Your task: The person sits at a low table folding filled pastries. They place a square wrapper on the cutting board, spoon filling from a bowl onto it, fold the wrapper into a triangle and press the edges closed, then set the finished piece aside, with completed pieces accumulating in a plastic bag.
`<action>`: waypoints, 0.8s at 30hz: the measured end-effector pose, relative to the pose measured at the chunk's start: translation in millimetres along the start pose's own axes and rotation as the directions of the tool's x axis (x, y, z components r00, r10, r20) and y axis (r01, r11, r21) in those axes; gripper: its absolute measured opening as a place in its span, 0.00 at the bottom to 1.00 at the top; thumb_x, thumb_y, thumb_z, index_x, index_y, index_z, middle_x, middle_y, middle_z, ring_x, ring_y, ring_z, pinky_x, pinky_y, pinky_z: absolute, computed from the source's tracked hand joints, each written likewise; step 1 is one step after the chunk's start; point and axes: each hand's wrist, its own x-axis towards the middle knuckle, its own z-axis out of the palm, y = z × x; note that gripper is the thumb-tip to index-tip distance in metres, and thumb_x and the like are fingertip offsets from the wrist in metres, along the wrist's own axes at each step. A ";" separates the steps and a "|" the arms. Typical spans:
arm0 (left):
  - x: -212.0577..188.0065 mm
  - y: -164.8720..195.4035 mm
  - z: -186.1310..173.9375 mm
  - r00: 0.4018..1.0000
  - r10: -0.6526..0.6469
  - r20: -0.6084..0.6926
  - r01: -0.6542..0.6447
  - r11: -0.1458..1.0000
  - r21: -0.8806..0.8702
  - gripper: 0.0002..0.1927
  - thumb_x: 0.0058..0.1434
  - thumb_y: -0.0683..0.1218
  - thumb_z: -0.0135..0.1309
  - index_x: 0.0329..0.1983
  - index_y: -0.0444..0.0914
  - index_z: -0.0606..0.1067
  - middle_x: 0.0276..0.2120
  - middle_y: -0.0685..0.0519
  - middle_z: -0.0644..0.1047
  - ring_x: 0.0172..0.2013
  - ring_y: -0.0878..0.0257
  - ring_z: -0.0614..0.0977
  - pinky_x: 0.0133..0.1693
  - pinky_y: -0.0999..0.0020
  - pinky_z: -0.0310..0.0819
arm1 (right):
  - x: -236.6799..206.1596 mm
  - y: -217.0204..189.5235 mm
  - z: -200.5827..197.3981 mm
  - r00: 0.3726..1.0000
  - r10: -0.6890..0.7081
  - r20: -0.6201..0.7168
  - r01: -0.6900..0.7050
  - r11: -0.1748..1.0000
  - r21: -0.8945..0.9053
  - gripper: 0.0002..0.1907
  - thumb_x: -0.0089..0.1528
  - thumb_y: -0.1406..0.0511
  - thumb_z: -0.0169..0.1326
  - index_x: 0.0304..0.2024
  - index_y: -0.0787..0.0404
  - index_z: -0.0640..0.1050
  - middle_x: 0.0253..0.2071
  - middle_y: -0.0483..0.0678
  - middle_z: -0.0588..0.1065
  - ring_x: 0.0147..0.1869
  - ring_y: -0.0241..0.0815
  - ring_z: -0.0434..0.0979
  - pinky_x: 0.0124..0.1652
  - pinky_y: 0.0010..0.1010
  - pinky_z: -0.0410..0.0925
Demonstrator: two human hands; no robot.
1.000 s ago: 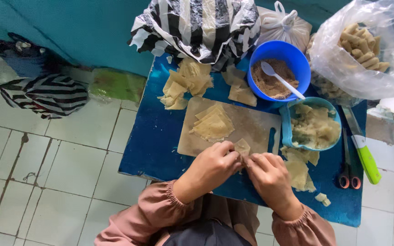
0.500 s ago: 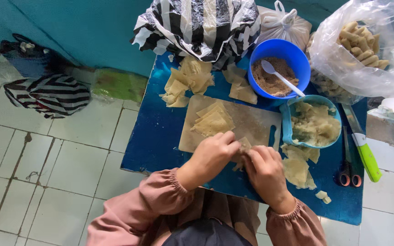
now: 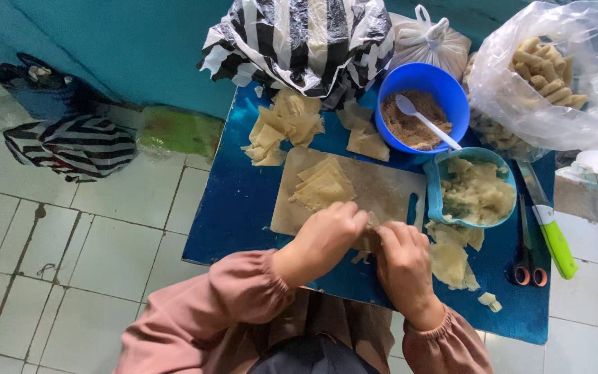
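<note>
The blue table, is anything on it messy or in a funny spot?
A little. Torn wrapper scraps lie loose near the front edge of the blue table, and more wrapper pieces are scattered off the cutting board. The knife and scissors sit close to the right edge. Nothing looks spilled.

Low blue table (image 3: 243, 208) on a pale tiled floor (image 3: 70, 263), carrying a wooden cutting board (image 3: 382, 190), loose heaps of pale dough wrappers (image 3: 282, 131), blue bowl of brown filling (image 3: 420, 104), light-blue tub (image 3: 472, 190), green-handled knife (image 3: 551, 232), red-handled scissors (image 3: 524, 260), striped plastic bag (image 3: 299, 41)
</note>
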 end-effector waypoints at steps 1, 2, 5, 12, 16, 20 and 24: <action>-5.6 0.3 -2.2 0.998 0.064 0.005 -0.065 0.996 0.055 0.06 0.57 0.39 0.53 0.38 0.37 0.73 0.36 0.48 0.74 0.41 0.52 0.79 0.41 0.60 0.76 | -2.1 -0.7 -0.8 0.999 -0.034 -0.011 0.034 0.999 -0.025 0.12 0.57 0.71 0.57 0.43 0.65 0.76 0.42 0.54 0.75 0.45 0.57 0.74 0.44 0.45 0.64; -9.7 0.9 -3.6 0.992 0.129 0.015 -0.130 0.986 0.107 0.06 0.58 0.40 0.53 0.39 0.37 0.73 0.35 0.49 0.73 0.40 0.54 0.79 0.41 0.61 0.76 | -2.6 -0.5 -0.1 1.000 -0.005 -0.019 0.005 1.000 0.009 0.10 0.58 0.71 0.58 0.42 0.63 0.77 0.41 0.53 0.74 0.45 0.57 0.73 0.44 0.44 0.65; -8.1 -1.5 -3.0 0.994 0.105 0.016 -0.106 0.987 0.120 0.07 0.53 0.43 0.54 0.35 0.39 0.74 0.35 0.51 0.73 0.40 0.54 0.78 0.39 0.62 0.73 | -1.4 3.3 2.7 0.995 0.101 -0.025 -0.099 0.993 0.070 0.06 0.60 0.70 0.60 0.40 0.60 0.77 0.40 0.51 0.74 0.45 0.56 0.73 0.46 0.43 0.65; -9.4 2.8 -1.0 0.968 0.250 0.016 -0.224 0.837 0.499 0.16 0.58 0.46 0.50 0.47 0.35 0.77 0.54 0.47 0.74 0.52 0.58 0.74 0.50 0.66 0.68 | 1.4 2.1 0.5 0.999 0.017 -0.029 -0.021 0.992 -0.126 0.16 0.58 0.74 0.54 0.49 0.61 0.79 0.50 0.51 0.75 0.56 0.53 0.73 0.56 0.44 0.62; -7.9 9.3 -3.3 0.986 0.150 -0.075 -0.092 0.857 0.508 0.25 0.59 0.46 0.50 0.59 0.34 0.75 0.67 0.48 0.68 0.60 0.58 0.70 0.59 0.65 0.64 | 2.4 -6.2 -2.6 0.999 -0.016 0.052 0.032 0.941 -0.338 0.23 0.58 0.70 0.54 0.56 0.62 0.78 0.60 0.54 0.74 0.66 0.52 0.71 0.63 0.44 0.58; 11.7 11.5 -16.4 0.962 0.052 -0.269 0.093 0.862 0.498 0.31 0.62 0.44 0.51 0.70 0.35 0.70 0.70 0.51 0.66 0.60 0.60 0.70 0.59 0.63 0.61 | 26.0 2.8 0.6 0.999 -0.042 0.008 0.042 0.945 -0.323 0.13 0.63 0.65 0.58 0.50 0.63 0.80 0.60 0.55 0.74 0.67 0.55 0.69 0.65 0.46 0.57; 13.8 -9.4 -48.8 0.937 -0.046 -0.346 0.185 0.905 0.382 0.29 0.64 0.45 0.53 0.69 0.35 0.70 0.68 0.48 0.67 0.60 0.55 0.72 0.58 0.60 0.63 | 45.0 42.8 -23.5 0.984 -0.076 -0.161 0.028 0.961 -0.276 0.08 0.66 0.67 0.61 0.47 0.60 0.81 0.59 0.52 0.73 0.69 0.56 0.69 0.67 0.48 0.57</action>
